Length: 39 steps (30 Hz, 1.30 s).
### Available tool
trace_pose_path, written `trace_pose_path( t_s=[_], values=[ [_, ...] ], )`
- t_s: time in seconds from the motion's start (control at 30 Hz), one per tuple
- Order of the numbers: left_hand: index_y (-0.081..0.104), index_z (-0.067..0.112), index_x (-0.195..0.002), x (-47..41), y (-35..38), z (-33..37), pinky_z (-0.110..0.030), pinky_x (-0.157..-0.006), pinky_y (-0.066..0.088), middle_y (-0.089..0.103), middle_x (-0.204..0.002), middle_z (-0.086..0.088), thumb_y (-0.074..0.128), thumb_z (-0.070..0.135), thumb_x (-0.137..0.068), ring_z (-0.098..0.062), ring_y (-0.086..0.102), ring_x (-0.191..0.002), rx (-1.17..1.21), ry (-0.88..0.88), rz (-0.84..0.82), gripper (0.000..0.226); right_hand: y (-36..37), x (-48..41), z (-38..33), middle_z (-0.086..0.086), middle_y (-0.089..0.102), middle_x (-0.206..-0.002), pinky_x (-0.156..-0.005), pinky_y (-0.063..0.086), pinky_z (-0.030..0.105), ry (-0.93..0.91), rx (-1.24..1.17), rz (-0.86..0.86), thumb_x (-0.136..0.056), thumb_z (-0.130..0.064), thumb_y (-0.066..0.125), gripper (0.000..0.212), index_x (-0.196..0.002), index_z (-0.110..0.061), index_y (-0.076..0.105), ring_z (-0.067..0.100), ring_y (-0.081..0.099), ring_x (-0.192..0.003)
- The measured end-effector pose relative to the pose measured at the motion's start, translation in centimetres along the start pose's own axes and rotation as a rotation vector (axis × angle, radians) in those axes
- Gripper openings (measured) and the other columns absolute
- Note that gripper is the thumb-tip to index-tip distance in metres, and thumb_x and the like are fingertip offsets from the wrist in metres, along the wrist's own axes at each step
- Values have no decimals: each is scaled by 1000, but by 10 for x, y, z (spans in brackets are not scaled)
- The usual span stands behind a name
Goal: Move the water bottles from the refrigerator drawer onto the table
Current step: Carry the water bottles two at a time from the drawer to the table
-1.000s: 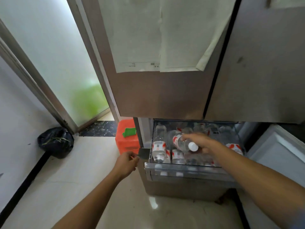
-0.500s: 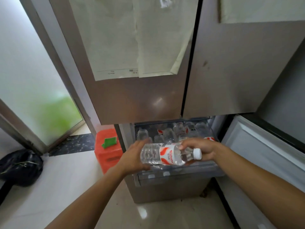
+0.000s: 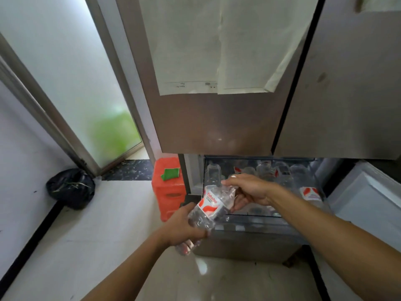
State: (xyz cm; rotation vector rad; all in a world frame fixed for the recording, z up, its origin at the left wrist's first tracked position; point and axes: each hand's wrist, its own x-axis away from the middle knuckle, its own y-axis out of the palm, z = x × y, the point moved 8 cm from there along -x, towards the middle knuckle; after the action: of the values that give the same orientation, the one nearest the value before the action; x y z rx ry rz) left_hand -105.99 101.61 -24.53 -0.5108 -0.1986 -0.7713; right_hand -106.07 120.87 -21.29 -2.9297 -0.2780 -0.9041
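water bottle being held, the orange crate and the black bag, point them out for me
water bottle [image 3: 208,207], head view, on its red and white label
orange crate [image 3: 168,192], head view, on its front face
black bag [image 3: 70,187], head view, on its middle

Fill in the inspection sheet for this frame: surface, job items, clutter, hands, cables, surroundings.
Surface: no table in view; pale tiled floor only.
Job's things: one water bottle held tilted in front of the open refrigerator drawer; more bottles lie inside the drawer.
Clutter: black bag on the floor by the wall; orange crate beside the fridge with a green piece on top.
Hands: left hand has a grip on the bottle's lower part; right hand is at its upper end, fingers loosely spread.
Cables: nothing seen.
Surroundings: paper sheets taped on the fridge door; frosted glass door at left.
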Motion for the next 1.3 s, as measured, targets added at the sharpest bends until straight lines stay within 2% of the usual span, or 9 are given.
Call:
trace_pose_path(
  t_s=[0.13, 0.3, 0.4, 0.5, 0.63, 0.8, 0.97, 1.13, 1.3],
  values=[
    [59, 19, -114, 18, -11, -17, -40, -81, 59, 72, -100, -7, 78, 21, -68, -22, 71, -87, 144, -88, 74, 50, 18, -27, -6, 19, 73, -89, -60, 58, 32, -12, 99, 18, -90, -58, 50, 55, -109, -9, 64, 28, 72, -75],
    [60, 13, -114, 44, -19, -31, -35, -74, 59, 72, -101, -14, 80, 18, -67, -26, 71, -86, 453, -115, 262, 51, -11, -70, 11, 15, 70, -83, -67, 58, 39, 4, 357, 350, -89, -48, 60, 43, -100, -6, 62, 23, 63, -62],
    [56, 16, -117, 45, -29, -36, -36, -75, 58, 72, -104, -11, 76, 37, -73, -28, 71, -91, 592, -154, 391, 52, 7, -73, 43, 8, 57, -91, -60, 48, 29, 249, 510, 197, -85, -51, 63, 40, -103, -17, 53, 18, 54, -71],
    [57, 14, -119, 41, -39, -36, -51, -87, 55, 70, -108, -15, 73, 41, -74, -36, 68, -96, 656, -145, 474, 55, 32, -80, 55, 3, 54, -92, -62, 42, 26, 249, 361, 146, -85, -31, 70, 32, -105, -15, 51, 15, 51, -78],
    [56, 9, -120, 35, -50, -20, -53, -91, 53, 68, -108, -17, 80, 34, -58, -38, 66, -98, 595, -70, 568, 71, 30, -86, 62, 8, 59, -90, -57, 42, 24, 229, 203, 204, -83, -11, 69, 30, -110, -11, 55, 14, 50, -69],
    [55, 20, -121, 29, -53, 4, -38, -88, 56, 69, -109, -2, 81, 30, -70, -20, 68, -97, 462, 19, 703, 58, 11, -71, 60, 14, 64, -94, -53, 49, 26, 225, -80, 282, -86, -22, 67, 28, -108, -9, 55, 21, 59, -74],
    [51, 21, -120, 23, -57, 33, -32, -88, 51, 62, -106, 8, 82, 26, -72, -16, 63, -98, 218, 35, 828, 58, -29, -47, 35, 7, 64, -84, -54, 43, 27, 40, 296, 475, -96, -36, 52, 28, -107, -12, 57, 18, 58, -65],
    [42, 34, -117, 20, -55, 80, -26, -88, 41, 54, -111, 9, 83, 23, -70, -10, 53, -99, 12, 210, 826, 63, -62, -9, 0, 13, 65, -103, -72, 44, 32, -141, 536, 704, -96, -31, 48, 29, -111, -10, 62, 28, 59, -88],
    [53, 27, -99, 10, -64, 113, -21, -71, 51, 62, -92, 9, 75, 31, -79, -10, 62, -81, -82, 337, 874, 30, -68, 38, -34, 13, 68, -96, -67, 44, 35, -243, 877, 836, -94, -41, 47, 28, -105, -18, 56, 32, 61, -88]
  ],
)
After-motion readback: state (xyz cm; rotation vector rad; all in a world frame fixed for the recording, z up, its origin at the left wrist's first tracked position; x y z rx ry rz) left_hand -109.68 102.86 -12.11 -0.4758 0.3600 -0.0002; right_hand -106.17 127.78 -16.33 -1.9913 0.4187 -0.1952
